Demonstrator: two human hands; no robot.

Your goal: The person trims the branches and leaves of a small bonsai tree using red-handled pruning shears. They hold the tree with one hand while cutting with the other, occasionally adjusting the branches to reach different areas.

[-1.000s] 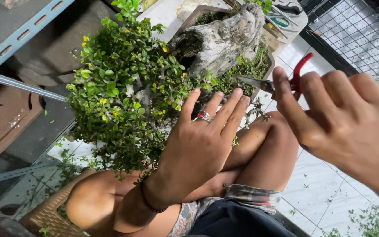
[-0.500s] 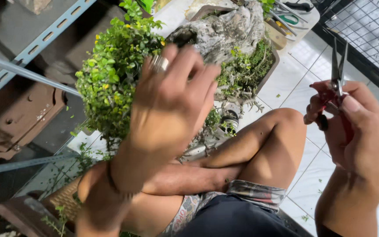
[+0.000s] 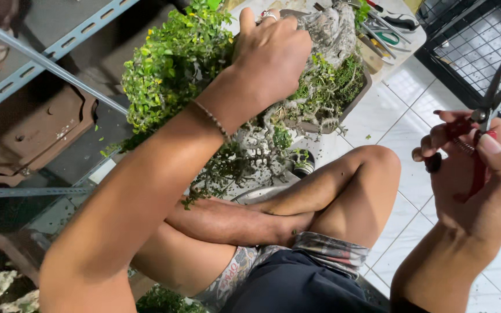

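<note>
A bonsai tree (image 3: 175, 64) with small green leaves and a gnarled grey trunk (image 3: 331, 29) grows in a shallow brown pot (image 3: 355, 98) in front of my crossed legs. My left hand (image 3: 271, 55), wearing a ring and a wrist chain, is closed among the foliage near the trunk; what its fingers pinch is hidden. My right hand (image 3: 476, 174) is raised at the right, away from the tree, and grips red-handled pruning scissors (image 3: 488, 110) with the dark blades pointing up and slightly apart.
More tools (image 3: 387, 26) lie on a stand behind the pot. A black wire crate (image 3: 471, 40) stands at the upper right on the white tiled floor (image 3: 401, 133). A grey metal shelf frame (image 3: 42, 64) and brown pots (image 3: 36, 133) are at the left.
My left hand has moved up from the lower branches into the crown near the trunk. My right hand has drawn the scissors back from the tree to the right and turned the blades upward.
</note>
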